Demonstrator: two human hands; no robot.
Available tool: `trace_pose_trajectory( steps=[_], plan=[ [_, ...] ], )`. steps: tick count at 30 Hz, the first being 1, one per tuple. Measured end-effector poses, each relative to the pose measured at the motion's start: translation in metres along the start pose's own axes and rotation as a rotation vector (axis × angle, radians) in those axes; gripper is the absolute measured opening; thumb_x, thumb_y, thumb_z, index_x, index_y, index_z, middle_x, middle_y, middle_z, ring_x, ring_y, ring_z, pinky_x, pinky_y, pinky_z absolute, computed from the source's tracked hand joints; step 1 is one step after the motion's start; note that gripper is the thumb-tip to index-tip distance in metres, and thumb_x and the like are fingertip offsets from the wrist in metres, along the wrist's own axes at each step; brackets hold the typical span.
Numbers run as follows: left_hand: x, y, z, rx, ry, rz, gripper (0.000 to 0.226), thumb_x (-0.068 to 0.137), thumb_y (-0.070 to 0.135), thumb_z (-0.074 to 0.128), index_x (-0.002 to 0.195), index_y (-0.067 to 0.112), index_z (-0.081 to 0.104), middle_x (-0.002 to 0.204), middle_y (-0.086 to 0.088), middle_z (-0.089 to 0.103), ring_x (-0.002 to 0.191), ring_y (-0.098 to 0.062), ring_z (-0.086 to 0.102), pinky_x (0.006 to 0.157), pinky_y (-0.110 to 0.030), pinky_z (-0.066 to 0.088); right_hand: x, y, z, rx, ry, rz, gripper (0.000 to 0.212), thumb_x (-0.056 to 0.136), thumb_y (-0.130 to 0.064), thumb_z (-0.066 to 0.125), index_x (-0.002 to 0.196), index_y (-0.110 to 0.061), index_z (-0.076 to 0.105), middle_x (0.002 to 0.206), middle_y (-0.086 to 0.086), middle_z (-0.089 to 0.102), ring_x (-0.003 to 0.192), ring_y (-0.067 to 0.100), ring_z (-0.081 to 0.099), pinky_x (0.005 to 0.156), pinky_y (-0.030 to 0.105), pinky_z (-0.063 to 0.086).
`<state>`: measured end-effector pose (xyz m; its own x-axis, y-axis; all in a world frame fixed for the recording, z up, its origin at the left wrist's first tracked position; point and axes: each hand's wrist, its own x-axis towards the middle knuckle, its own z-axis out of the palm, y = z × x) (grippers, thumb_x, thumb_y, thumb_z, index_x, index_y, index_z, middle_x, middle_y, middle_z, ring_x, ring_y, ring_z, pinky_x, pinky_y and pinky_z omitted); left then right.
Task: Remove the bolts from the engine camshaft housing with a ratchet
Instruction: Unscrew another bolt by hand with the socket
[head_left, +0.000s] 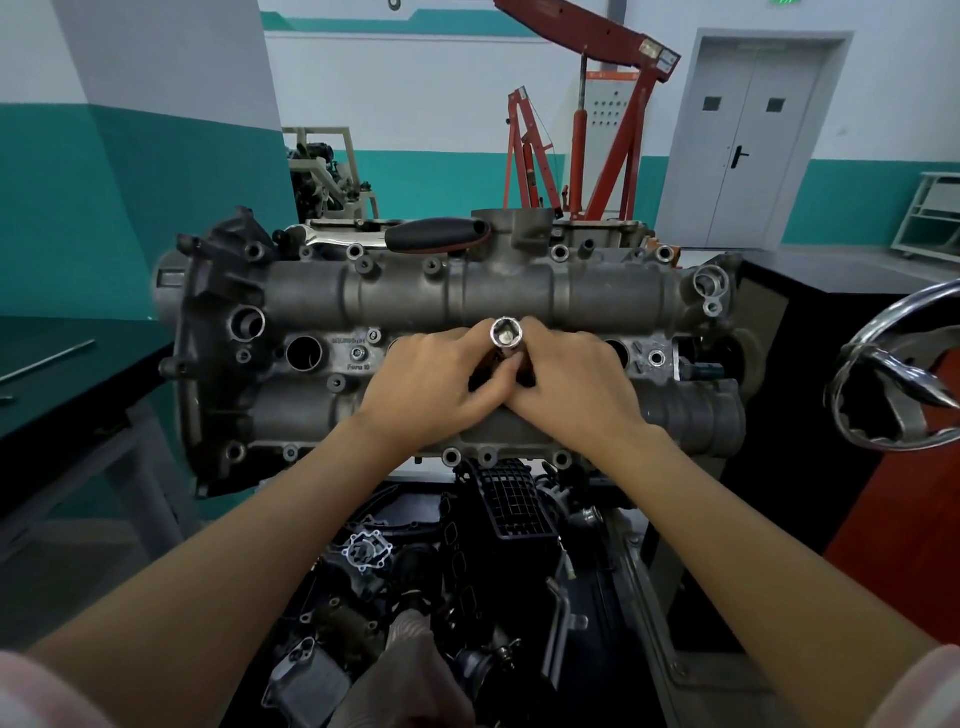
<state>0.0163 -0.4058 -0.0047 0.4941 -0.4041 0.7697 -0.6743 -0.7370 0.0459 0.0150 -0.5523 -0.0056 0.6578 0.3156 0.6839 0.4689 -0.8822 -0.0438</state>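
Observation:
The grey camshaft housing (405, 296) lies across the middle of the view, with bolt holes and a few bolt heads (357, 354) along its flanges. My left hand (436, 379) and my right hand (576, 384) meet over its centre. Between them they hold a chrome socket (506, 332), its open end facing up at me. The fingers of both hands curl around the tool below the socket, which hides the rest of it. A ratchet with a black handle (436, 232) lies on the far edge of the housing.
Loose engine parts and a black intake piece (514, 499) fill the bin below the engine. A dark bench (62, 374) stands at the left, a chrome handwheel (904, 374) at the right, and a red engine crane (602, 145) behind.

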Motion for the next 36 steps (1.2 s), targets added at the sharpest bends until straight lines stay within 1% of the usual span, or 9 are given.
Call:
trace_pose_trajectory(
  steps=[2, 6, 11, 16, 20, 23, 27, 32, 36],
  plan=[
    [0.0004, -0.0004, 0.0004, 0.018, -0.005, 0.012, 0.051, 0.087, 0.043, 0.033, 0.087, 0.006, 0.067, 0.068, -0.009, 0.066, 0.057, -0.033, 0.061, 0.047, -0.033, 0.042, 0.0008, 0.0006, 0.0010, -0.036, 0.004, -0.006, 0.026, 0.087, -0.036, 0.047, 0.091, -0.014, 0.061, 0.077, 0.004, 0.064, 0.076, 0.024, 0.058, 0.062, 0.027, 0.022],
    [0.0002, -0.0005, -0.0006, 0.034, 0.004, 0.049, 0.047, 0.090, 0.040, 0.038, 0.082, 0.006, 0.068, 0.065, -0.009, 0.064, 0.053, -0.031, 0.060, 0.044, -0.031, 0.041, 0.0017, 0.0013, 0.0014, -0.033, 0.012, 0.018, 0.025, 0.089, -0.032, 0.047, 0.085, -0.015, 0.064, 0.078, 0.005, 0.065, 0.077, 0.026, 0.058, 0.061, 0.027, 0.018],
    [-0.0005, -0.0016, -0.0001, 0.027, -0.006, 0.035, 0.053, 0.089, 0.045, 0.033, 0.084, 0.005, 0.067, 0.067, -0.007, 0.065, 0.055, -0.028, 0.060, 0.046, -0.037, 0.045, 0.0002, 0.0004, 0.0011, -0.030, 0.012, -0.016, 0.018, 0.087, -0.028, 0.048, 0.081, -0.011, 0.053, 0.081, 0.007, 0.065, 0.077, 0.028, 0.058, 0.063, 0.027, 0.021],
    [-0.0003, -0.0014, 0.0002, 0.008, -0.001, 0.031, 0.044, 0.086, 0.038, 0.036, 0.090, 0.004, 0.064, 0.064, -0.008, 0.063, 0.050, -0.031, 0.058, 0.044, -0.027, 0.038, 0.0001, -0.0003, 0.0001, -0.003, 0.019, -0.023, 0.029, 0.087, -0.031, 0.049, 0.106, -0.009, 0.048, 0.080, 0.005, 0.064, 0.072, 0.026, 0.058, 0.062, 0.027, 0.022],
    [0.0005, -0.0009, 0.0014, 0.015, -0.008, 0.029, 0.046, 0.087, 0.038, 0.034, 0.089, 0.002, 0.063, 0.065, -0.010, 0.064, 0.049, -0.033, 0.058, 0.043, -0.032, 0.042, 0.0004, -0.0002, 0.0007, 0.005, 0.026, -0.014, 0.030, 0.087, -0.036, 0.048, 0.102, -0.011, 0.053, 0.079, 0.004, 0.064, 0.073, 0.024, 0.059, 0.062, 0.027, 0.023],
    [0.0008, -0.0024, 0.0009, -0.006, -0.009, 0.006, 0.051, 0.088, 0.044, 0.033, 0.088, 0.005, 0.066, 0.072, -0.008, 0.066, 0.058, -0.030, 0.061, 0.047, -0.038, 0.046, 0.0010, -0.0006, 0.0006, -0.010, 0.024, 0.008, 0.032, 0.087, -0.041, 0.047, 0.093, -0.012, 0.060, 0.075, 0.005, 0.064, 0.073, 0.023, 0.058, 0.062, 0.026, 0.024],
    [0.0002, -0.0033, 0.0001, -0.005, -0.011, 0.024, 0.053, 0.090, 0.046, 0.034, 0.086, 0.006, 0.068, 0.070, -0.007, 0.067, 0.059, -0.026, 0.062, 0.048, -0.037, 0.046, 0.0003, 0.0011, 0.0014, -0.003, 0.020, 0.008, 0.024, 0.090, -0.032, 0.047, 0.089, -0.013, 0.061, 0.074, 0.005, 0.064, 0.074, 0.025, 0.057, 0.062, 0.026, 0.021],
    [0.0003, -0.0041, 0.0001, -0.002, -0.039, 0.013, 0.061, 0.089, 0.050, 0.026, 0.087, 0.003, 0.066, 0.069, -0.007, 0.064, 0.059, -0.025, 0.059, 0.051, -0.038, 0.044, -0.0009, 0.0012, 0.0008, -0.022, 0.025, -0.038, 0.024, 0.092, -0.030, 0.045, 0.095, -0.008, 0.054, 0.080, 0.009, 0.064, 0.076, 0.028, 0.057, 0.061, 0.026, 0.019],
    [0.0001, -0.0013, -0.0004, -0.007, -0.009, 0.022, 0.047, 0.086, 0.041, 0.034, 0.087, 0.004, 0.063, 0.065, -0.007, 0.062, 0.053, -0.029, 0.058, 0.046, -0.028, 0.039, -0.0006, -0.0005, -0.0004, 0.020, 0.024, -0.048, 0.029, 0.089, -0.032, 0.046, 0.105, -0.007, 0.047, 0.080, 0.006, 0.064, 0.072, 0.027, 0.059, 0.062, 0.027, 0.021]
  ],
)
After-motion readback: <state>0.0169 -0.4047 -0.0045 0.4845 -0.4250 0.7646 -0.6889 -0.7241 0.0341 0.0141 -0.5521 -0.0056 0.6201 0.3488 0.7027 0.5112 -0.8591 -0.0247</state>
